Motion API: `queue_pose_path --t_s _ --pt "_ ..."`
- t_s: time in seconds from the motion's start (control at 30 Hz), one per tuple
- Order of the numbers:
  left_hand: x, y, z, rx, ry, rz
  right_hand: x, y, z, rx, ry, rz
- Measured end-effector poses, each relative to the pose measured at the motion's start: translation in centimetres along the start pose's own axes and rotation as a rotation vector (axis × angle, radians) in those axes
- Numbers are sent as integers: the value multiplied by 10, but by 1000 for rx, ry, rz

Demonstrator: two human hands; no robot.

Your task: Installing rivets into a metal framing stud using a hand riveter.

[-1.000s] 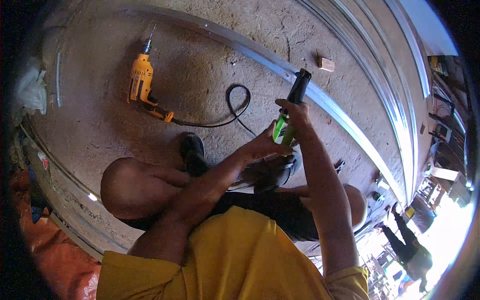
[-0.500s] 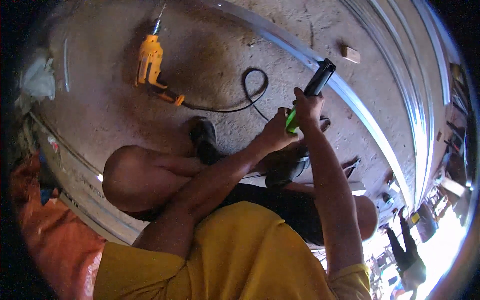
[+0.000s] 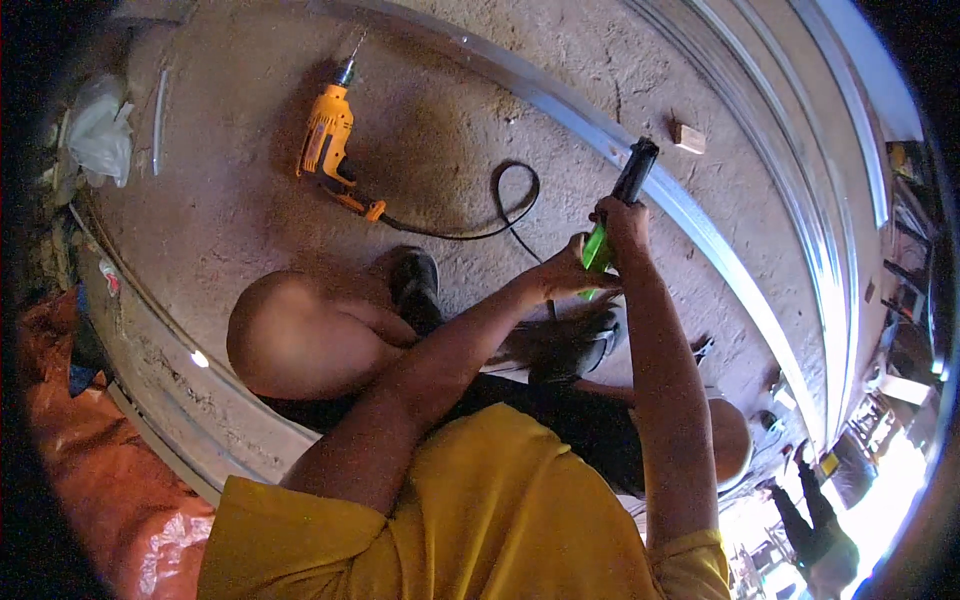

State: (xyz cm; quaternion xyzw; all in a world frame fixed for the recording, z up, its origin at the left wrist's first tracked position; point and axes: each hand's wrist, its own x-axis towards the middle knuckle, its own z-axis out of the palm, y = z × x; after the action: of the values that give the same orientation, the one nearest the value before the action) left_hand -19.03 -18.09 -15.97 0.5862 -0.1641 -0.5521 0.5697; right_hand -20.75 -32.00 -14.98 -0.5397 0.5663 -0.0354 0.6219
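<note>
A long hand tool with a black front part [image 3: 636,170] and a bright green handle [image 3: 597,248] is held between my hands; its exact kind is not clear. My right hand [image 3: 625,228] is wrapped round its middle. On the green handle, my left hand [image 3: 566,272] closes from the left side, fingers partly hidden. The tool's black end overlaps the long silver metal profile [image 3: 705,215] on the ground; whether it touches cannot be told.
An orange corded drill [image 3: 328,130] lies at the left, its black cable [image 3: 440,235] looping toward my feet. A small block [image 3: 688,138] lies beyond the profile. Further metal profiles [image 3: 815,200] curve along the right. An orange sheet [image 3: 110,470] and a white plastic bag [image 3: 100,140] are at far left.
The whole view has shifted a little. More of the green handle shows between my hands, and my left hand sits slightly lower on it. The tool's black end stays over the profile.
</note>
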Motion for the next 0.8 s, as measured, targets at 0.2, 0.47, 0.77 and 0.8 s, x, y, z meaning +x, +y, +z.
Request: queue_pose_path --t_s 0.2,0.47,0.77,0.8 --pt "17 -31 -34 128 98 -241 -21 -51 -15 -8 -257 -71" --pt "21 -14 -24 94 8 -87 -12 -89 -43 -504 -480 -72" --pt "17 -3 -24 -309 -86 -263 -6 -70 -47 -628 -234 -175" --pt "18 0 -20 -247 -82 -226 6 -52 -52 -681 -150 -340"
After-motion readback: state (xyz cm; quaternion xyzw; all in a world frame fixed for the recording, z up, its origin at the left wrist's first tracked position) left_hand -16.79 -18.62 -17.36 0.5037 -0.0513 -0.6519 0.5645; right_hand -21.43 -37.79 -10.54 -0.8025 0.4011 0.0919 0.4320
